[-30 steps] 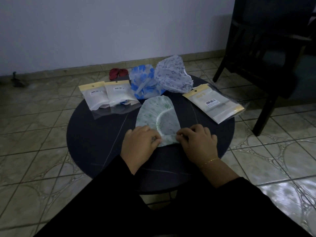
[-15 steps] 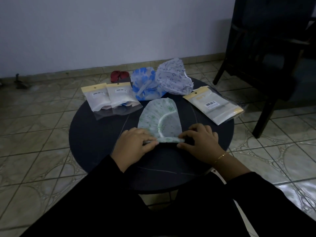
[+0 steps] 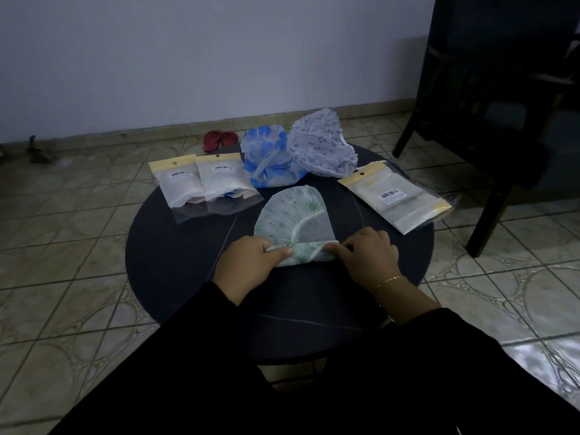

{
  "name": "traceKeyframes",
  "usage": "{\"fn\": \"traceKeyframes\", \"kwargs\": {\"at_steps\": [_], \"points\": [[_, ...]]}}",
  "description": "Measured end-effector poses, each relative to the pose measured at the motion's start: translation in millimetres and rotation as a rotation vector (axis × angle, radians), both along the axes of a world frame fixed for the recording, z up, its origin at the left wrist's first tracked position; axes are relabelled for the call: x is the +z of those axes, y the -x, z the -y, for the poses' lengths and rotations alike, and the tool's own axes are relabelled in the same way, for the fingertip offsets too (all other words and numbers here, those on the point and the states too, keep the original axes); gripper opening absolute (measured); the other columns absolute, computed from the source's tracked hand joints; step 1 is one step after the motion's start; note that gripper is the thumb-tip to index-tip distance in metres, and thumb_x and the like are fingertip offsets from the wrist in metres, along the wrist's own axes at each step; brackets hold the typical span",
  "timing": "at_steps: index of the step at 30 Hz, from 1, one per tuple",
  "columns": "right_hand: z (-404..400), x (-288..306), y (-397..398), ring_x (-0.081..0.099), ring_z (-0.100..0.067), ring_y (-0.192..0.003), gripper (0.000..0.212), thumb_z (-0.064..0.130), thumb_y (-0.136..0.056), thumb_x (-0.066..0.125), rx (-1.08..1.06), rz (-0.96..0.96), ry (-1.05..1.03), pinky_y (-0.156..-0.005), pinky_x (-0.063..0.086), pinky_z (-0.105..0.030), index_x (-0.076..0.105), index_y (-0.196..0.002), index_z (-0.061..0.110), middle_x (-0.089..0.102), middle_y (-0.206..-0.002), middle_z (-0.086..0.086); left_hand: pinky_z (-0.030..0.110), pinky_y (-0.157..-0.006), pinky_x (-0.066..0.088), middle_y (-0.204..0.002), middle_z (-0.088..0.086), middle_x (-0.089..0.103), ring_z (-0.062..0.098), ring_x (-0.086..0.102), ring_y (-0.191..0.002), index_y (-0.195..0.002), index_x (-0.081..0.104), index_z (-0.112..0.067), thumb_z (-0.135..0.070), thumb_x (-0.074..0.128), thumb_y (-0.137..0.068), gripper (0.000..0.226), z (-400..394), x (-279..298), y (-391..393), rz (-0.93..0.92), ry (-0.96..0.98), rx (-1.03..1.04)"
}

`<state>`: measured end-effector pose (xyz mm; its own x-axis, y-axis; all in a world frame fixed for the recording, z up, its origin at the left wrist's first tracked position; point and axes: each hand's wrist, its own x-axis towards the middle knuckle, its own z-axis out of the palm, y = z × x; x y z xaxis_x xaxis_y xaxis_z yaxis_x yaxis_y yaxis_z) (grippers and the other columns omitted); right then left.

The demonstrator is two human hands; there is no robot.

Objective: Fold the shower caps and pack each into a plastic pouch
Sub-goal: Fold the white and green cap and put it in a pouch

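A green-patterned shower cap [image 3: 293, 216] lies flat in the middle of the round dark table [image 3: 175, 246], its near edge turned up and over. My left hand [image 3: 251, 265] pinches the left end of that fold. My right hand [image 3: 365, 255] pinches the right end. At the back of the table sit a blue-flowered cap [image 3: 268, 160] and a white cap with a grey pattern [image 3: 320, 146], both crumpled. Two filled pouches [image 3: 204, 180] lie at the back left. A stack of empty pouches [image 3: 397, 196] lies at the right.
A dark wooden chair [image 3: 502, 98] stands close to the table's right side. Red slippers [image 3: 218, 139] lie on the tiled floor by the wall behind the table. My black sleeves cover the table's near edge.
Both hands lifted the near edge of the green cap and folded it away from me, so a narrow band now lies over the cap. The view shifted slightly.
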<state>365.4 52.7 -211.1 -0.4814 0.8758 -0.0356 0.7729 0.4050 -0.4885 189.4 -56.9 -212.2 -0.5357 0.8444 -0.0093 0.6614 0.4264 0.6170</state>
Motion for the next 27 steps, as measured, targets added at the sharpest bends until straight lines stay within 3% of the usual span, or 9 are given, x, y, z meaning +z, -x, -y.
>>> {"fn": "traceKeyframes", "kwargs": {"at_steps": [3,6,9,11,14,20,23,27], "points": [[-2,0,4,0.038,-0.029,-0.115,0.044,0.060,-0.086,0.049,-0.015,0.061,-0.014,-0.093,0.034,-0.040,0.070,-0.090,0.021,0.050,-0.113,-0.005,0.030,-0.052,0.031,-0.056,-0.003,0.046,0.018,0.049,-0.058,-0.052,0.042,-0.017,-0.057,0.064,-0.080,0.053,-4,5,-5,-0.124,0.110,0.025],[-1,-3,5,0.041,-0.026,-0.110,0.036,0.059,-0.083,0.055,-0.033,0.029,-0.064,-0.090,0.034,-0.039,0.057,-0.088,0.024,0.051,-0.109,-0.003,0.031,-0.066,0.041,-0.097,-0.007,0.056,0.018,0.058,-0.087,-0.088,0.056,-0.024,-0.057,0.064,-0.078,0.035,-6,9,-12,-0.261,0.128,0.068],[0,-7,4,0.041,-0.024,-0.110,0.030,0.054,-0.085,0.054,0.031,-0.007,-0.120,-0.089,0.032,-0.038,0.055,-0.103,0.030,0.050,-0.111,0.001,0.034,-0.084,0.037,-0.115,-0.006,0.048,0.018,0.053,-0.104,-0.109,0.054,-0.030,-0.048,0.062,-0.083,0.032,-6,6,-15,-0.441,0.035,-0.025],[0,-8,4,0.040,-0.023,-0.112,0.029,0.054,-0.088,0.051,0.080,0.023,-0.147,-0.089,0.031,-0.037,0.057,-0.110,0.036,0.048,-0.112,0.002,0.031,-0.084,0.027,-0.115,-0.011,0.049,0.014,0.047,-0.110,-0.109,0.058,-0.037,-0.040,0.057,-0.089,0.020,-5,4,-17,-0.563,-0.009,-0.145],[-3,-8,2,0.040,-0.021,-0.111,0.031,0.056,-0.088,0.048,0.106,0.057,-0.166,-0.090,0.033,-0.037,0.059,-0.112,0.039,0.046,-0.112,0.002,0.030,-0.083,0.024,-0.118,-0.016,0.053,0.010,0.045,-0.114,-0.111,0.060,-0.040,-0.036,0.046,-0.095,0.022,-4,-1,-13,-0.523,0.006,-0.220],[-7,1,-12,0.033,-0.019,-0.121,0.055,0.069,-0.078,0.053,0.251,0.154,-0.097,-0.099,0.027,-0.036,0.048,-0.127,0.045,0.039,-0.124,0.003,0.031,-0.092,0.027,-0.122,-0.017,0.053,0.009,0.044,-0.116,-0.120,0.058,-0.043,-0.059,0.054,-0.085,0.039,7,-7,-1,-0.451,0.028,-0.313],[-5,4,-20,0.030,-0.017,-0.123,0.054,0.064,-0.079,0.056,0.309,0.178,-0.088,-0.098,0.024,-0.034,0.046,-0.130,0.047,0.038,-0.128,0.006,0.028,-0.085,0.024,-0.110,-0.017,0.063,0.008,0.053,-0.104,-0.108,0.067,-0.039,-0.060,0.052,-0.085,0.034,12,-9,-1,-0.444,-0.108,-0.284],[-3,2,-22,0.031,-0.015,-0.120,0.037,0.058,-0.085,0.051,0.291,0.109,-0.104,-0.094,0.023,-0.033,0.060,-0.118,0.045,0.044,-0.127,0.012,0.025,-0.079,0.015,-0.088,-0.023,0.069,0.002,0.055,-0.084,-0.090,0.071,-0.040,-0.069,0.031,-0.083,0.050,17,-6,-7,-0.489,-0.225,-0.181]]}}
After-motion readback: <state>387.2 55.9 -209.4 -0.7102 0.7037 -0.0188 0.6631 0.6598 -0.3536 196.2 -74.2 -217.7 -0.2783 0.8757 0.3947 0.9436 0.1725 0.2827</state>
